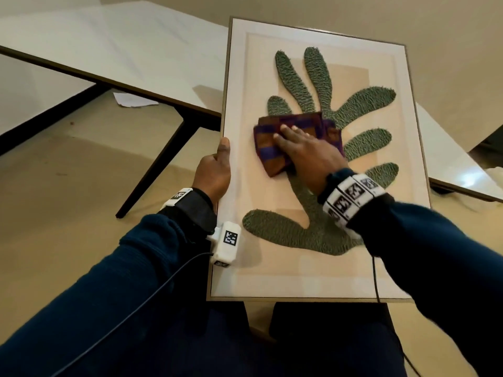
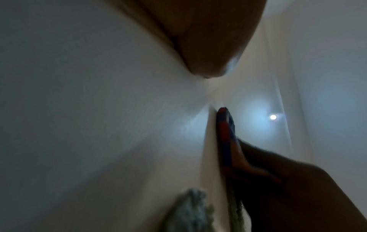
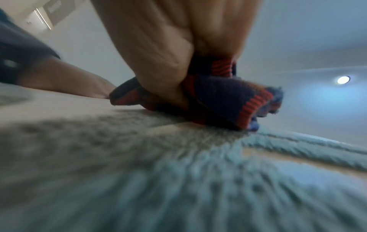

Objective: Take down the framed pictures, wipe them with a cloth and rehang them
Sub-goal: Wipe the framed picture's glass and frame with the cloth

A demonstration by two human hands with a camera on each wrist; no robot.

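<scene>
A large framed picture (image 1: 321, 278) with a pale mat and a green tufted leaf shape (image 1: 362, 102) lies tilted in front of me. My left hand (image 1: 217, 170) grips its left edge, thumb on the front and fingers hidden behind. My right hand (image 1: 299, 142) presses flat on a folded purple and red-brown cloth (image 1: 272, 153) near the picture's middle, over the leaf shape. The right wrist view shows the cloth (image 3: 218, 100) bunched under my palm on the tufted surface (image 3: 178, 172). In the left wrist view my thumb (image 2: 208, 47) lies on the mat, with the cloth (image 2: 224, 133) beyond.
A white table (image 1: 109, 50) with dark legs stands to the left behind the picture, and another white tabletop (image 1: 449, 159) to the right. A sheet of paper (image 1: 133, 100) lies on the beige floor under the left table.
</scene>
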